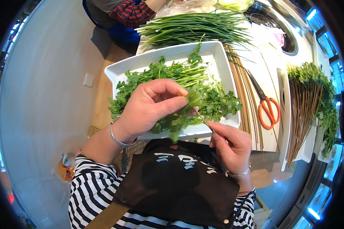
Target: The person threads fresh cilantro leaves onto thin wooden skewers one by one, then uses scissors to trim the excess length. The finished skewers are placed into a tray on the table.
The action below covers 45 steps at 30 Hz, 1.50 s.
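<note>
My left hand (157, 103) pinches a folded bunch of leafy green herb (193, 98), which looks like cilantro, between thumb and fingers. A thin wooden skewer (203, 118) runs from that bunch to my right hand (232, 143), which grips it near its lower end. The skewer's tip is hidden in the leaves or behind my fingers. Both hands are over the near side of a white rectangular tray (166, 54). Loose herb stems and leaves (172, 71) lie in the tray beneath them.
Scallions or chives (195, 27) lie behind the tray. Bare skewers (243, 94) and orange-handled scissors (268, 113) rest to its right. Farther right, a white tray (286, 114) holds several filled skewers (306, 94). Another person's plaid sleeve (133, 13) shows at the top, left of a sink-like round basin (271, 25).
</note>
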Motion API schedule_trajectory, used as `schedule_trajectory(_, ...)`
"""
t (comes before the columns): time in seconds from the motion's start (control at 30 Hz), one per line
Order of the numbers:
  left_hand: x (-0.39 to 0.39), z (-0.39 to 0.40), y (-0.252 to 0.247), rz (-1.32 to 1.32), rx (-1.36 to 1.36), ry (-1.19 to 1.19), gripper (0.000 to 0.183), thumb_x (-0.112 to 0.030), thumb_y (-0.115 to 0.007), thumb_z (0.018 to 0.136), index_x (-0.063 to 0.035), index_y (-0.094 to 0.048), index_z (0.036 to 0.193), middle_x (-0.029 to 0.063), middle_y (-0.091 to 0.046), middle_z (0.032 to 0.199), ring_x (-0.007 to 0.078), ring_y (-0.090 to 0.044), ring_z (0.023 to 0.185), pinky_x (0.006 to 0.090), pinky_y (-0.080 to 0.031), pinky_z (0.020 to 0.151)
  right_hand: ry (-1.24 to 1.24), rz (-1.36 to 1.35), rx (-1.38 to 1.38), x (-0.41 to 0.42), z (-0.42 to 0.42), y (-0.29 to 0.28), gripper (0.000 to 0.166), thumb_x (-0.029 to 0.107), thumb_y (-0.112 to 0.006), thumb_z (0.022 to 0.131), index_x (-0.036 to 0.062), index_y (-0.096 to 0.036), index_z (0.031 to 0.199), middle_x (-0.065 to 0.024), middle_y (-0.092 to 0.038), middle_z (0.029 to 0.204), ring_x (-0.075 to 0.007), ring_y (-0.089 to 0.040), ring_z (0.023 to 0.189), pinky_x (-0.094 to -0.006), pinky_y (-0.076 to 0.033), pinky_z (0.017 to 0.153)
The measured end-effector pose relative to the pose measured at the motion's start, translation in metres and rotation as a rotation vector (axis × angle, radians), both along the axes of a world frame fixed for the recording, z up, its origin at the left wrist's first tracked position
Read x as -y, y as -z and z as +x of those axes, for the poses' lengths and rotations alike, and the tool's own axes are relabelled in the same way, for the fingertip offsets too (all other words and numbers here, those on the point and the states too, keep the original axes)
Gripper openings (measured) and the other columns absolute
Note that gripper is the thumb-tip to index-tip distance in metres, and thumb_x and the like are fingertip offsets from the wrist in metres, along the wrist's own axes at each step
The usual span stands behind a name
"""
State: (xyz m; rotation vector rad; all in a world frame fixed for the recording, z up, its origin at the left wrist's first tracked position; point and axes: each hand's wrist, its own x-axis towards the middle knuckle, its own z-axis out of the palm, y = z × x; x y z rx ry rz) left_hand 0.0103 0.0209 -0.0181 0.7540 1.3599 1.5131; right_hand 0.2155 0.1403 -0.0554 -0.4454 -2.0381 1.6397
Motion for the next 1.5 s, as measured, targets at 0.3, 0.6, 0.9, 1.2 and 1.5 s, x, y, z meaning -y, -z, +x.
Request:
schedule_trajectory(0.3, -0.009, -0.004, -0.006, -0.096, -0.068, 0.094, 0.022, -0.011, -0.058, 0.094, 0.0075, -0.065, 0.102, 0.0140, -0.069, 0.095, 0.0159, -0.067, 0.078, 0.0307, -0.056, 0.074, -0.020, -0.043, 0.086, -0.001, -0.005, -0.007, 0.024, -0.003, -0.058, 0.087, -0.0004, -0.067, 0.109, -0.0095, -0.068, 0.076, -0.0119, -0.063, 0.061, -0.0235, -0.049, 0.057)
schedule_trajectory(0.6, -0.012, -0.017, -0.008, -0.108, -0.024, 0.155, 0.024, -0.014, -0.055, 0.096, 0.0066, -0.064, 0.104, 0.0112, -0.069, 0.088, 0.0127, -0.065, 0.073, 0.0268, -0.054, 0.072, 0.019, 0.274, 0.109, -0.019, 0.001, -0.007, 0.027, -0.003, -0.059, 0.086, 0.0005, -0.065, 0.113, -0.0101, -0.068, 0.090, -0.0144, -0.064, 0.074, -0.0261, -0.051, 0.066)
schedule_trajectory(0.9, -0.013, -0.027, 0.008, -0.055, 0.031, 0.140, 0.017, -0.010, -0.058, 0.094, 0.0030, -0.066, 0.100, 0.0064, -0.067, 0.092, 0.0092, -0.057, 0.070, 0.0240, -0.050, 0.066, 0.464, 1.008, 0.710, -0.128, 0.061, 0.043, 0.033, -0.001, -0.062, 0.081, 0.0002, -0.057, 0.113, -0.0168, -0.059, 0.098, -0.0333, -0.057, 0.090, -0.0425, -0.047, 0.081)
schedule_trajectory(1.2, -0.009, -0.023, -0.004, -0.102, -0.178, 0.152, 0.014, -0.006, -0.062, 0.089, 0.0026, -0.071, 0.095, 0.0011, -0.058, 0.078, 0.0089, -0.057, 0.074, 0.0216, -0.045, 0.069, 0.534, 0.661, 0.697, -0.139, 0.065, 0.038, 0.026, 0.002, -0.063, 0.076, -0.0027, -0.061, 0.102, -0.0128, -0.065, 0.083, -0.0210, -0.062, 0.068, -0.0318, -0.051, 0.067)
schedule_trajectory(1.5, -0.015, -0.021, 0.002, -0.090, -0.127, 0.076, 0.013, -0.005, -0.061, 0.090, 0.0027, -0.069, 0.097, 0.0029, -0.059, 0.084, 0.0102, -0.057, 0.075, 0.0230, -0.046, 0.071, 0.258, 0.285, 0.493, -0.076, 0.082, -0.014, 0.044, 0.005, -0.077, 0.064, 0.0001, -0.056, 0.102, -0.0028, -0.053, 0.082, -0.0100, -0.052, 0.072, -0.0234, -0.043, 0.063)
